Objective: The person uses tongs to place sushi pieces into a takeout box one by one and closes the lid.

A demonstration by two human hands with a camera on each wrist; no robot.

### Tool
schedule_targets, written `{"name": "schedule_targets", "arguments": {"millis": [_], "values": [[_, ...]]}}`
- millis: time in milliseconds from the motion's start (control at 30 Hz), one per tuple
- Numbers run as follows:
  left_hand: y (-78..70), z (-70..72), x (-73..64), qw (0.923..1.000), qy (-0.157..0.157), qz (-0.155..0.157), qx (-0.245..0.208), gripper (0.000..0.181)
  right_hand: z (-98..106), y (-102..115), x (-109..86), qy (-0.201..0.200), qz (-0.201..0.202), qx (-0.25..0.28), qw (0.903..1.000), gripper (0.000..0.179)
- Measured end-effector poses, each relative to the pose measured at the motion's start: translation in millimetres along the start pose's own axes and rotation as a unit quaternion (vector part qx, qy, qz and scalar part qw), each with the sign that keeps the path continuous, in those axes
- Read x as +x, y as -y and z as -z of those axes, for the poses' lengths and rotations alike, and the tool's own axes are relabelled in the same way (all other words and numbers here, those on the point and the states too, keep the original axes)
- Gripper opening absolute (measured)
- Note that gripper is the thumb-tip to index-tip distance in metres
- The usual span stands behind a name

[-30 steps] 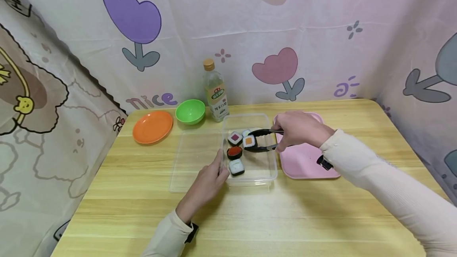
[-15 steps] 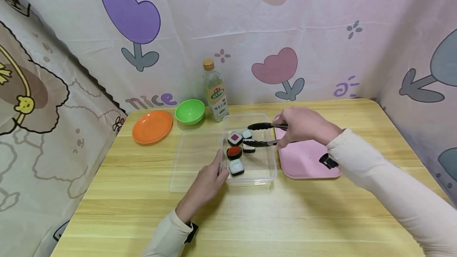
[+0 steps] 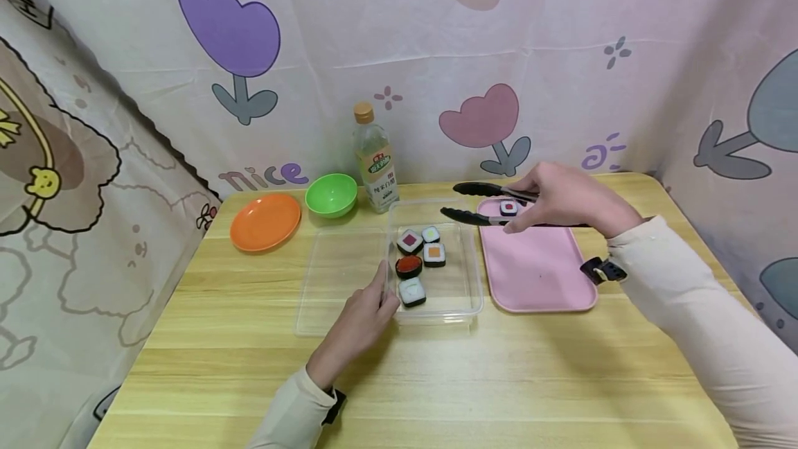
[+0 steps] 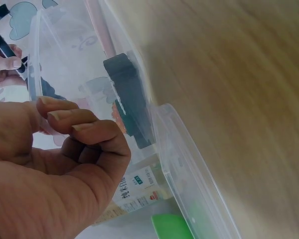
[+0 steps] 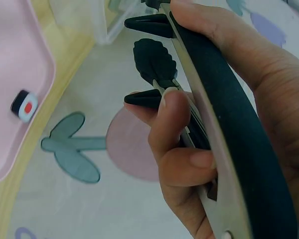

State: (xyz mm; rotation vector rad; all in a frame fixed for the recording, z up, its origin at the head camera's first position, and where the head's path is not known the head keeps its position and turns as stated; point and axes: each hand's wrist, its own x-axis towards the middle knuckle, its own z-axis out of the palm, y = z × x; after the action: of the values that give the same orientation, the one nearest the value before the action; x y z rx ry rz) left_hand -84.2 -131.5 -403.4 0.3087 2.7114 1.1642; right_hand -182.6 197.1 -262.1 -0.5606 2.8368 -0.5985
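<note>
Gripping spread, black-tipped tongs (image 3: 483,190), the right hand (image 3: 564,196) curls its fingers; the left hand (image 3: 360,314) pinches a clear box (image 3: 439,313)

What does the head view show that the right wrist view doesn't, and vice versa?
Head only: orange plate, green bowl, bottle, left hand, and five sushi pieces in the clear container.
Right wrist only: a round rivet on the tongs and a fingernail of the right hand.
Both: the right hand, tongs, pink tray with one sushi piece, table, and part of the clear container.
</note>
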Motion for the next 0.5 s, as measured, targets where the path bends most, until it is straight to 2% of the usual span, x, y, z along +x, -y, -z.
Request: {"name": "schedule_targets", "arguments": {"millis": [167,500], "values": [[0.2,0.0,0.2,1.0,0.003,0.003,-0.002,0.072,4,-19,-2.0,-0.018,-0.028,0.009,0.9994,0.08],[0.4,0.1,-0.1,1.0,-0.001,-0.001,0.0,0.071,0,-59,-4.3,-0.016,-0.085,0.046,0.9952,0.092]]}}
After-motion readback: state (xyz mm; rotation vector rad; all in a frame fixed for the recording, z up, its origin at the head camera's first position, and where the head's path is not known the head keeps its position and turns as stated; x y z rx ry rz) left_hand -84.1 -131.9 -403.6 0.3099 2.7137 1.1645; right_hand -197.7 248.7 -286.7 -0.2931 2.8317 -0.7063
